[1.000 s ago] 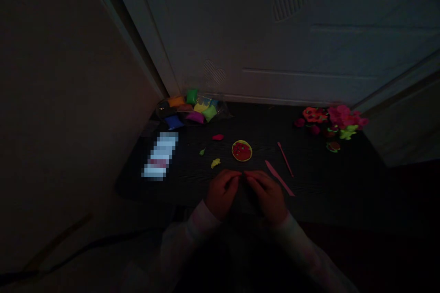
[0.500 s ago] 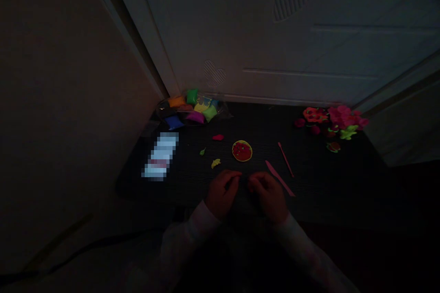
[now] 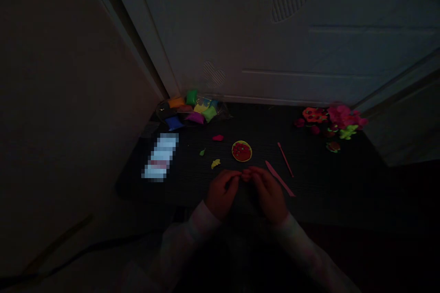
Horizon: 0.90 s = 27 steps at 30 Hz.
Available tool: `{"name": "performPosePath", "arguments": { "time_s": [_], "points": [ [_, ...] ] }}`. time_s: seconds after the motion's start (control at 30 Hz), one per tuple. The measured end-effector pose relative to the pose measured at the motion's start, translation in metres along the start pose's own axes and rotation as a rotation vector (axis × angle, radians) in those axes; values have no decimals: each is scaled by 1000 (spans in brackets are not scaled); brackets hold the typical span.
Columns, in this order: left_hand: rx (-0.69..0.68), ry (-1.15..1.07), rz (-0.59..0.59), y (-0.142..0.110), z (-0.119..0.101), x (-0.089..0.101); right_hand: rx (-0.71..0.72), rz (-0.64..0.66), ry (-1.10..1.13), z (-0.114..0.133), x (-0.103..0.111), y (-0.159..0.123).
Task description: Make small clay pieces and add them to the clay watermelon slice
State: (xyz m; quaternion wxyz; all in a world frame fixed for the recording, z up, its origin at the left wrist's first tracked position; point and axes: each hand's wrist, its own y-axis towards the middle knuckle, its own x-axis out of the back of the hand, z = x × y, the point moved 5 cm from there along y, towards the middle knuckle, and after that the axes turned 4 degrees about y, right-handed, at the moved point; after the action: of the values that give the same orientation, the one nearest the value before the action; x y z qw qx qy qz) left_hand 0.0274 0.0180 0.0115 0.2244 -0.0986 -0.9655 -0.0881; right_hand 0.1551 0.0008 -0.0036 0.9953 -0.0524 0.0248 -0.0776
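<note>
My left hand [image 3: 222,193] is closed in a pinch, its thumb and forefinger pressed together; whatever lies between them is too small and dark to make out. Facing it, my right hand [image 3: 271,196] has its fingers curled inward, the tips almost meeting those of the left. What the right fingers hold, if anything, is hidden. Just beyond the fingertips lies a round red clay disc [image 3: 242,151] with a yellow rim and small green bits on top. To its left are a yellow clay piece [image 3: 216,164], a green clay piece [image 3: 202,152] and a red clay lump [image 3: 217,138].
A pink plastic knife [image 3: 280,179] and a thin pink stick tool [image 3: 285,159] lie right of my hands. Bags of coloured clay [image 3: 192,107] sit at the back left, a lit, blurred-out screen [image 3: 161,156] in front. Clay flowers [image 3: 343,117] fill the back right of the dark table.
My right hand's fingers have shifted left and slightly away from me, closing the gap to the left fingertips. The left hand stays in place.
</note>
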Motion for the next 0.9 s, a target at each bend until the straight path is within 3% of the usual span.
{"name": "performPosePath", "arguments": {
  "time_s": [0.13, 0.33, 0.43, 0.6, 0.9],
  "points": [
    [5, 6, -8, 0, 1, 1, 15, -40, -11, 2, 1, -1],
    [3, 22, -1, -1, 0, 1, -76, -72, -39, -2, 0, -3],
    [11, 23, 5, -1, 0, 1, -63, -97, -67, 0, 2, -3],
    [16, 18, 1, -1, 0, 0, -10, -4, -120, 1, 0, -2],
    [-1, 21, -7, -1, 0, 1, 55, -56, -129, 0, 4, -2]
  ]
}}
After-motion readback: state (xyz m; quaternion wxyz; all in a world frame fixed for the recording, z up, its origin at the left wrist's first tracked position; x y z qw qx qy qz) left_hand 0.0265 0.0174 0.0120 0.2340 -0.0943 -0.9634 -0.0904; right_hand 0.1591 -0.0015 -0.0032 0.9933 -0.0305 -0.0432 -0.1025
